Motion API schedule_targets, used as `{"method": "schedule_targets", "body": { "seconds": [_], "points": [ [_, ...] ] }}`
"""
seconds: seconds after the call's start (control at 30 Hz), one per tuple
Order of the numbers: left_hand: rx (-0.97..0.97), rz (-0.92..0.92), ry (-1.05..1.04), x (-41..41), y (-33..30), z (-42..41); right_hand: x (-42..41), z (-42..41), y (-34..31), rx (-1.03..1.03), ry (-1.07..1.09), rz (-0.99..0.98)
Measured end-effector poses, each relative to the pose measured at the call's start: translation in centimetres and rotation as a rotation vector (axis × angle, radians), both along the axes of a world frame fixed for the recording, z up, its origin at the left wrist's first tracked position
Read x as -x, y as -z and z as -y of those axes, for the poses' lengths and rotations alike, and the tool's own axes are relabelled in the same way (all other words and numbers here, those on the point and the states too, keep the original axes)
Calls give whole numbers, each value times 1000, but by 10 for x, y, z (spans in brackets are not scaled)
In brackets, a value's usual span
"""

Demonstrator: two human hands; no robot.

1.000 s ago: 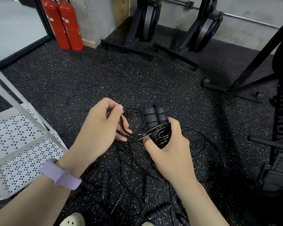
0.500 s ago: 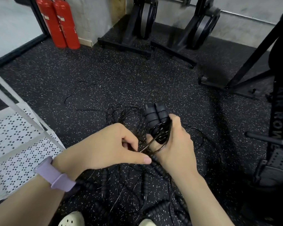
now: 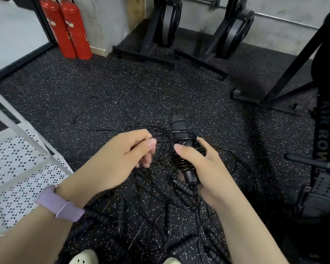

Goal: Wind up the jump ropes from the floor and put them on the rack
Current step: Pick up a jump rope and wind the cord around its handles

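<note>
Both hands grip: right hand (image 3: 208, 168) clasps handles (image 3: 179, 130) (cord-wrapped), left fingers (image 3: 141, 147) pinch cord (image 3: 160, 139).

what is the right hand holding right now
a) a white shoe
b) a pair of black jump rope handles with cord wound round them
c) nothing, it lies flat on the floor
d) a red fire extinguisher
b: the right hand grips the black handles, with loops of thin cord wrapped round them, while the left hand pinches the cord beside them.
</note>
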State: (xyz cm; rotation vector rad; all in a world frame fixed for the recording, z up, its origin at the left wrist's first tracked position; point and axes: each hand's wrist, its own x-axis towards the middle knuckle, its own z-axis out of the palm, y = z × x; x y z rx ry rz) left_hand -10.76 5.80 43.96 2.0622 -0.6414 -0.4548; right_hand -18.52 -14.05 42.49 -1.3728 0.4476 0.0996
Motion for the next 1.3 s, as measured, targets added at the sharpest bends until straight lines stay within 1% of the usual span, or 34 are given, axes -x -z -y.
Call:
{"method": "schedule_targets", "body": {
  "seconds": [0.07, 0.13, 0.17, 0.2, 0.27, 0.3, 0.33, 0.4, 0.47, 0.57, 0.63, 0.7, 0.77, 0.8, 0.83, 0.87, 0.9, 0.93, 0.97, 1.0, 1.03, 1.1, 1.13, 1.23, 1.3],
  "points": [
    [128, -190, 55, 1, -6, 2, 0, -1, -1, -195, -51, 38],
    [210, -313, 19, 0, -11, 3, 1, -3, -1, -409, -139, 118],
    [228, -312, -25, -2, -12, 4, 2, -5, 0, -496, -196, 160],
    [219, -248, -66, -2, -11, 5, 4, -8, 0, -566, -257, 189],
    [153, -11, -127, -1, -7, 4, 7, -18, 0, -707, -372, 216],
    [140, 57, -150, 1, -6, 4, 9, -24, 1, -774, -421, 219],
    [159, 61, -175, 3, -5, 4, 10, -31, 1, -829, -464, 219],
    [236, -2, -184, 5, -5, 7, 11, -42, -1, -941, -510, 221],
    [298, -30, -163, 8, -9, 13, 12, -50, -2, -1067, -512, 226],
    [433, -61, -166, 12, -13, 19, 16, -56, -3, -1227, -481, 176],
    [491, -96, -184, 14, -14, 21, 16, -56, -1, -1296, -456, 137],
    [541, -169, -260, 14, -13, 22, 14, -53, 4, -1289, -464, 125],
    [564, -248, -362, 12, -9, 22, 11, -47, 2, -1171, -484, 87],
    [547, -249, -404, 11, -8, 21, 9, -45, 0, -1044, -459, 59],
    [522, -228, -443, 10, -6, 21, 7, -43, -2, -874, -383, 35],
    [487, -183, -477, 9, -4, 20, 4, -40, -2, -665, -253, 21],
    [434, -115, -509, 8, -1, 20, 2, -37, -1, -429, -125, 30],
    [365, -33, -532, 8, 1, 20, 2, -33, 1, -177, -50, 80],
    [294, 42, -541, 9, 2, 21, 3, -31, 0, 61, -39, 145],
    [234, 99, -539, 9, 4, 23, 5, -30, -2, 261, -89, 212],
    [198, 134, -540, 11, 6, 25, 6, -32, -5, 404, -166, 244],
    [173, 148, -562, 13, 11, 30, 9, -40, -6, 559, -282, 245],
    [174, 131, -565, 14, 13, 32, 9, -45, -1, 604, -287, 245],
    [183, 93, -497, 23, 18, 38, 10, -57, 9, 701, -160, 174],
    [192, 86, -420, 27, 17, 42, 10, -53, 11, 675, -77, 146]
  ]
}}
